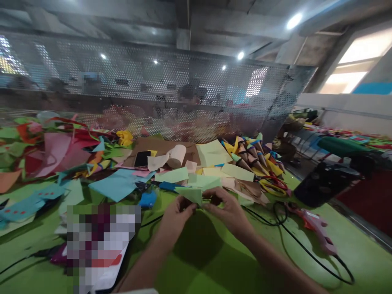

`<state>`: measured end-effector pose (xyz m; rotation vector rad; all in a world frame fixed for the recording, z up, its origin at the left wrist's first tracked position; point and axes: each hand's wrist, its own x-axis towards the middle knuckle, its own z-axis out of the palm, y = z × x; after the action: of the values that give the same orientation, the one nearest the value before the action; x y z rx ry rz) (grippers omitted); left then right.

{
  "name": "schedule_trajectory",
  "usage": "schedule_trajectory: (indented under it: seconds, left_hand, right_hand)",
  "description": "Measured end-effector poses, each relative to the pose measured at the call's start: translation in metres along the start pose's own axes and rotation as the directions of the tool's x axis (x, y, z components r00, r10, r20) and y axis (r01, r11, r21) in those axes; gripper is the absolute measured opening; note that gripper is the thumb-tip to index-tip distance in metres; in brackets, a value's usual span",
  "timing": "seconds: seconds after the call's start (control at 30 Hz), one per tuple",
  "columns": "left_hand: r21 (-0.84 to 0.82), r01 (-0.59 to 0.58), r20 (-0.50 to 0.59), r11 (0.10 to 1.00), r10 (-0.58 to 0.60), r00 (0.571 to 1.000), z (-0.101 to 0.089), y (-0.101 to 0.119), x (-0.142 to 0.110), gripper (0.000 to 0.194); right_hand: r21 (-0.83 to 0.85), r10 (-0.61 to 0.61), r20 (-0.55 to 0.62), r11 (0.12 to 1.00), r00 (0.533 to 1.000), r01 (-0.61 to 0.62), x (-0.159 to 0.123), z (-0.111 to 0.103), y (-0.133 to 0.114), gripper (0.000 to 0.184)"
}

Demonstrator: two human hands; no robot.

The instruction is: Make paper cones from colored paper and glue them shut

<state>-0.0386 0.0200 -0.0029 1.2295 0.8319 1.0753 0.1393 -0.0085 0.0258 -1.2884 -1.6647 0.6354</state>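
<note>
Between my two hands is a small piece of light green paper (193,195), held up over the green table (196,265). My left hand (182,209) pinches its lower left side with thumb and fingers. At its right edge, my right hand (221,204) has thumb and fingers pressed together on the paper. More pale green paper strips (204,180) lie just behind my hands. A blue scrap (148,199) rests to the left of my left hand.
A pink glue gun (320,232) with a black cord lies at right, near a black bin (326,181). Paper cones (252,153), a white roll (177,156) and a phone (142,159) are at the back. Coloured paper (61,151) heaps at left; a perforated metal screen (147,85) stands behind.
</note>
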Motion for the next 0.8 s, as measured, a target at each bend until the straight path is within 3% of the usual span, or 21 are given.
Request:
schedule_trajectory:
  seconds: [0.1,0.2,0.3,0.4,0.43,0.5,0.6,0.7,0.77,0.8]
  left_hand:
    - [0.103,0.056,0.047,0.993,-0.061,0.997,0.001,-0.001,-0.002,0.028]
    - [0.307,0.035,-0.058,0.951,-0.017,0.998,0.001,-0.002,-0.004,0.030]
    - [0.551,-0.167,-0.164,0.817,0.302,0.939,0.002,-0.003,-0.009,0.038]
    - [0.755,-0.384,0.045,0.532,0.543,0.839,0.009,-0.001,-0.020,0.047]
    - [0.783,-0.434,0.145,0.445,0.548,0.824,0.011,-0.001,-0.024,0.049]
    - [0.816,-0.481,0.309,0.322,0.460,0.832,0.017,0.000,-0.030,0.045]
    - [0.857,-0.456,0.400,0.239,0.249,0.882,0.020,-0.001,-0.036,0.034]
    - [0.862,-0.458,0.437,0.217,0.140,0.889,0.013,-0.003,-0.041,0.036]
    - [0.841,-0.498,0.475,0.211,0.152,0.867,0.004,-0.007,-0.048,0.040]
    - [0.829,-0.519,0.489,0.208,0.177,0.854,0.000,-0.009,-0.051,0.042]
  right_hand:
    - [-0.003,-0.084,-0.046,0.996,0.995,0.084,-0.006,0.011,-0.006,0.003]
    - [-0.264,-0.278,-0.134,0.935,0.951,0.236,-0.009,0.003,-0.007,0.008]
    - [-0.576,-0.448,-0.058,0.745,0.892,0.337,-0.017,-0.010,-0.005,0.010]
    - [-0.716,-0.470,0.086,0.584,0.879,0.382,-0.034,-0.013,0.002,0.012]
    - [-0.741,-0.456,0.111,0.555,0.883,0.380,-0.040,-0.011,0.005,0.013]
    - [-0.762,-0.408,0.156,0.529,0.900,0.372,-0.052,-0.005,0.009,0.014]
    - [-0.699,-0.303,0.256,0.598,0.918,0.393,-0.064,-0.007,0.012,0.012]
    - [-0.626,-0.210,0.204,0.723,0.956,0.292,-0.063,-0.036,0.014,0.011]
    - [-0.692,-0.111,0.073,0.710,0.991,0.130,-0.057,-0.067,0.018,0.011]
    - [-0.756,-0.042,0.027,0.653,0.999,0.048,-0.052,-0.083,0.021,0.014]
